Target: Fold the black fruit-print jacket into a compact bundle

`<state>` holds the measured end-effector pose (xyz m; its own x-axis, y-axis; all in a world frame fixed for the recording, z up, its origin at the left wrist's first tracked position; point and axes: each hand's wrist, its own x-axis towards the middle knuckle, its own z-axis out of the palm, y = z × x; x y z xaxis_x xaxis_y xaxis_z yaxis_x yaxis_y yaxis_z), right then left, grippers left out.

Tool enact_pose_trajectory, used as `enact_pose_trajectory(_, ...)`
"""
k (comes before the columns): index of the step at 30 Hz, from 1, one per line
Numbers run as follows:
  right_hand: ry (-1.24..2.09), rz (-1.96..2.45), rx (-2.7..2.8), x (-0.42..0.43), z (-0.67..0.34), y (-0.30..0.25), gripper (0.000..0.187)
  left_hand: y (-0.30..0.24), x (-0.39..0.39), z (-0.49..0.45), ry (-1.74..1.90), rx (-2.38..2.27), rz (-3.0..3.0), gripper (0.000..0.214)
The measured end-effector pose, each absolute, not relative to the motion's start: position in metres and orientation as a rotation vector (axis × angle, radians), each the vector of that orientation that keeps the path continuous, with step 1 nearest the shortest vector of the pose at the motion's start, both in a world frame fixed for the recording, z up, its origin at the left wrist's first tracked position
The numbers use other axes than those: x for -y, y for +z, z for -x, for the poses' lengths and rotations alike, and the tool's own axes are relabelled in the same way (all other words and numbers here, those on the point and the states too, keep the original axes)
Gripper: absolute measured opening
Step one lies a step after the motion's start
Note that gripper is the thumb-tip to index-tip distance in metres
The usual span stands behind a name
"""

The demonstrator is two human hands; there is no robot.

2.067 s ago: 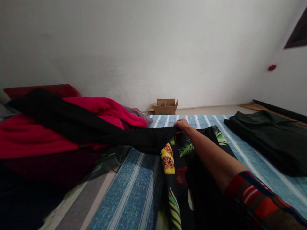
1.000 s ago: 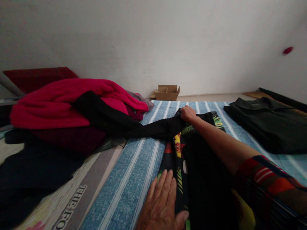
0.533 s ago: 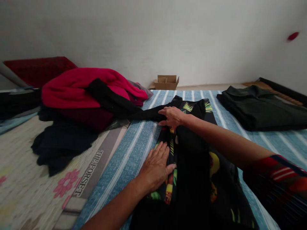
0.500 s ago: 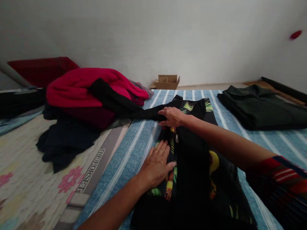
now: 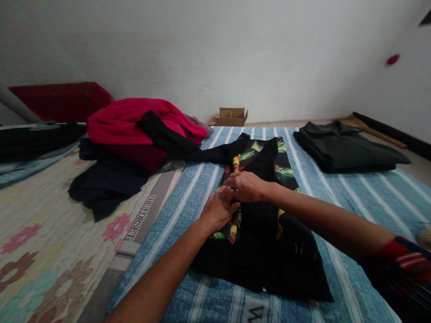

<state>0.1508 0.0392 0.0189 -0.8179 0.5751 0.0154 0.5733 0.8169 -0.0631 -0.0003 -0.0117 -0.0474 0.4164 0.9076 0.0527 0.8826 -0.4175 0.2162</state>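
A black garment with a tropical fruit and leaf print (image 5: 266, 215) lies folded lengthwise on the blue striped mat (image 5: 353, 197). My left hand (image 5: 217, 210) rests flat on its left edge, fingers stretched out. Just above it my right hand (image 5: 245, 185) is curled, pinching the garment's left fold. A long black sleeve (image 5: 215, 153) runs from the garment's top left to the clothes pile.
A pile of clothes with a bright pink garment (image 5: 134, 123) and dark pieces (image 5: 104, 184) sits at the left. A folded dark green garment (image 5: 343, 146) lies at the right. A flowered mat (image 5: 57, 233) covers the left floor. A small cardboard box (image 5: 230, 116) stands by the white wall.
My right hand has drawn back from the garment's top end to its middle, next to the left hand. The view has tilted down, so more of the garment shows.
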Motion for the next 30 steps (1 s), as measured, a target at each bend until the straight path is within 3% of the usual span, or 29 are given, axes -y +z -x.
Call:
enact_pose_trajectory(12,0.289,0.889,2.909,0.109,-0.175,0.006,0.025,-0.05,0.011,-0.006,0.172,-1.771,-2.564,0.037)
enact_pose_trajectory(23,0.189,0.984,2.81,0.122,-0.165,-0.031,0.019,-0.035,0.03,-0.002,0.247,-1.767,-2.501,0.038)
enact_pose_trajectory(30,0.452,1.027,2.861,0.116,-0.17,0.002,0.021,-0.03,0.051,-0.003,0.296,-1.746,-2.422,0.038)
